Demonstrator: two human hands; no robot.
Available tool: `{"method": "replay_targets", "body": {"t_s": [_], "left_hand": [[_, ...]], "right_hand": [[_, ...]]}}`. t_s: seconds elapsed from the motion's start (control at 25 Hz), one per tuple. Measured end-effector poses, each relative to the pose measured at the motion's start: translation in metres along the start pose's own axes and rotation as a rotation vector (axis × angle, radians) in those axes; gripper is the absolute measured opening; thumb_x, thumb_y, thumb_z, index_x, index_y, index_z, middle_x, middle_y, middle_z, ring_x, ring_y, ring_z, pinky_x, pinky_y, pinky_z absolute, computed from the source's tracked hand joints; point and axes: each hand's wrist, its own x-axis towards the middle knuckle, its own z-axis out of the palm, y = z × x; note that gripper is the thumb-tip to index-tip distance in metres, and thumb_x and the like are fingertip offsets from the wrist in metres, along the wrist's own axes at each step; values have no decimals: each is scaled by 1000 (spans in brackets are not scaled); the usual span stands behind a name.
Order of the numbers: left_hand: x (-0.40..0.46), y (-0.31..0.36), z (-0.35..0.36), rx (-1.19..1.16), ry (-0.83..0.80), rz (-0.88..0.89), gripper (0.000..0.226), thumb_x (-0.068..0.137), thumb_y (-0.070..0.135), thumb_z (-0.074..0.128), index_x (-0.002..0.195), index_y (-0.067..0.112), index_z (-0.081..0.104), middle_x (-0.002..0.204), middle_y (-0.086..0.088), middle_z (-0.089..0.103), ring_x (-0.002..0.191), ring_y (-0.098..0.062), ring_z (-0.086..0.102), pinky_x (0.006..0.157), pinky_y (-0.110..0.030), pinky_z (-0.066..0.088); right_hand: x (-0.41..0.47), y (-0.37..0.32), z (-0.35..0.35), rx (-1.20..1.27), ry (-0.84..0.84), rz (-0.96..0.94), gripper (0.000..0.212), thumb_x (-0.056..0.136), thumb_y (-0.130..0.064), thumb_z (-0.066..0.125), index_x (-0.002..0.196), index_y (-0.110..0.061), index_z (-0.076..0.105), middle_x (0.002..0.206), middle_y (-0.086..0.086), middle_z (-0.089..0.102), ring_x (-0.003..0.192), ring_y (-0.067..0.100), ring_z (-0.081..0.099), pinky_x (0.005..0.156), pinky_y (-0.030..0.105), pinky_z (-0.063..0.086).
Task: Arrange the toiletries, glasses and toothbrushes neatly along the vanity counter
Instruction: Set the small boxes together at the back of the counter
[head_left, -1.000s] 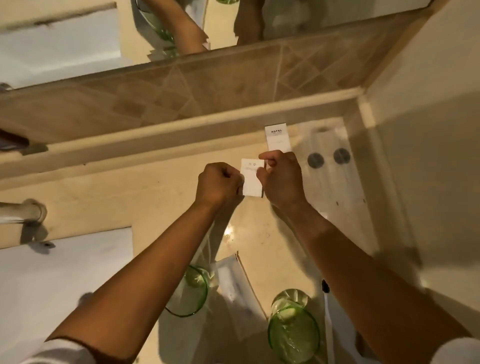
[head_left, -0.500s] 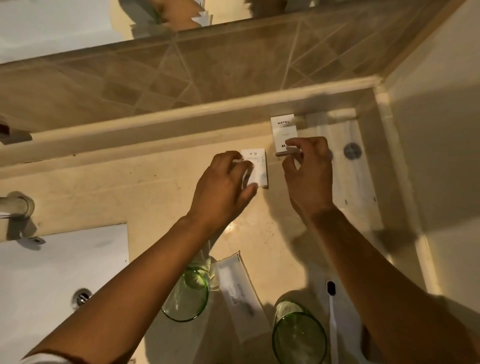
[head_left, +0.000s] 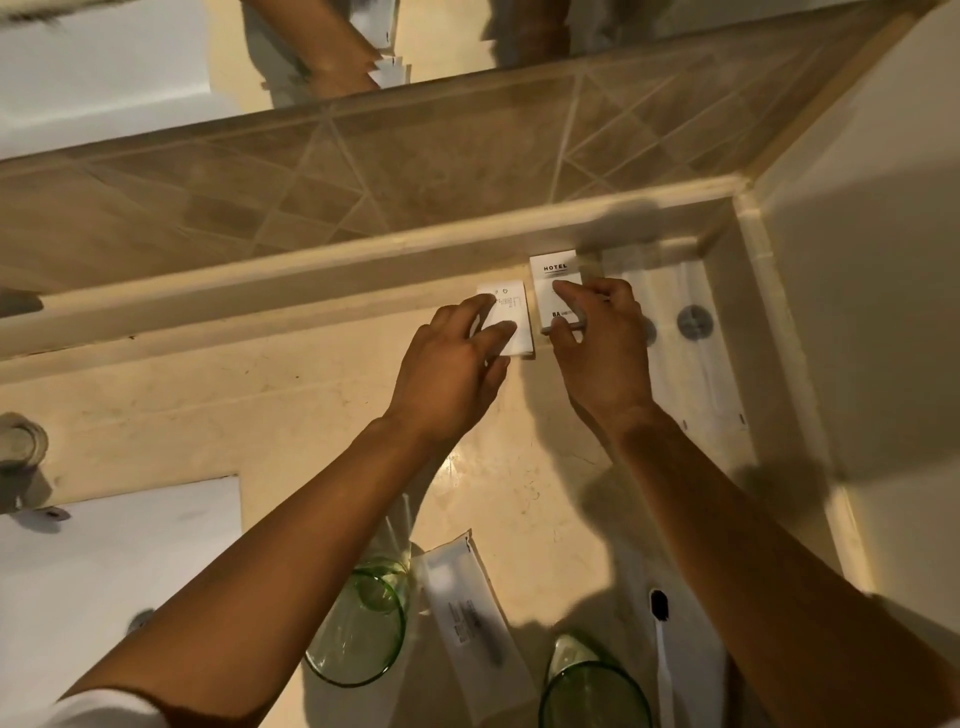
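Two small white toiletry boxes lie side by side against the back ledge of the beige vanity counter (head_left: 260, 395). My left hand (head_left: 457, 364) rests its fingers on the left box (head_left: 511, 312). My right hand (head_left: 597, 343) pinches the right box (head_left: 553, 270), printed HOTEL, between thumb and fingers. Near the front edge stand two green glasses, one on the left (head_left: 358, 629) and one on the right (head_left: 592, 691). A wrapped toothbrush packet (head_left: 467, 613) lies between them. A white toothbrush with black bristles (head_left: 661, 639) lies beside the right glass.
A long clear packet (head_left: 691, 374) and a round grey cap (head_left: 693, 322) sit in the right corner by the side wall. The white sink basin (head_left: 104, 571) and a tap base (head_left: 21, 441) are at the left. A tiled backsplash and mirror rise behind.
Both hands moved toward the back ledge. The left box slid up beside the HOTEL box, and my right hand shifted from the left box onto the HOTEL box.
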Motion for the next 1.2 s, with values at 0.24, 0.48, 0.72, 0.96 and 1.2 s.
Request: {"method": "replay_targets", "body": {"t_s": [0.24, 0.48, 0.72, 0.96, 1.2], "left_hand": [[20, 0, 4, 30, 20, 6, 37, 93, 30, 66, 129, 23, 68, 145, -9, 55, 123, -31, 53, 97, -44, 50], [25, 0, 6, 0, 31, 3, 36, 91, 29, 68, 127, 22, 69, 143, -9, 56, 126, -31, 53, 99, -45, 49], [23, 1, 6, -40, 18, 12, 39, 91, 25, 70, 130, 16, 68, 144, -15, 55, 132, -33, 50, 105, -44, 49], [10, 13, -16, 32, -40, 58, 71, 89, 39, 69, 150, 18, 40, 159, -13, 30, 141, -32, 35, 113, -43, 38], [-15, 31, -39, 117, -99, -29, 72, 92, 42, 55, 154, 14, 34, 160, -22, 27, 145, -41, 28, 115, -52, 32]], "right_hand": [[4, 3, -5, -9, -17, 18, 40, 98, -22, 64, 137, -30, 60, 144, -5, 46, 126, 15, 53, 100, 17, 42], [4, 4, -4, -41, -7, 13, 40, 97, -25, 65, 136, -31, 60, 144, -4, 48, 126, 15, 53, 95, 15, 38], [3, 0, -6, -51, -15, 23, 41, 97, -26, 64, 138, -31, 58, 146, -2, 47, 128, 16, 52, 97, 17, 39], [-21, 4, -26, 71, -3, 31, 52, 93, -22, 68, 139, -34, 49, 144, -4, 39, 129, 17, 52, 107, 35, 51], [-99, 22, -62, 181, 40, 118, 46, 93, -21, 66, 135, -35, 53, 141, -9, 40, 125, 12, 55, 104, 36, 52]]}}
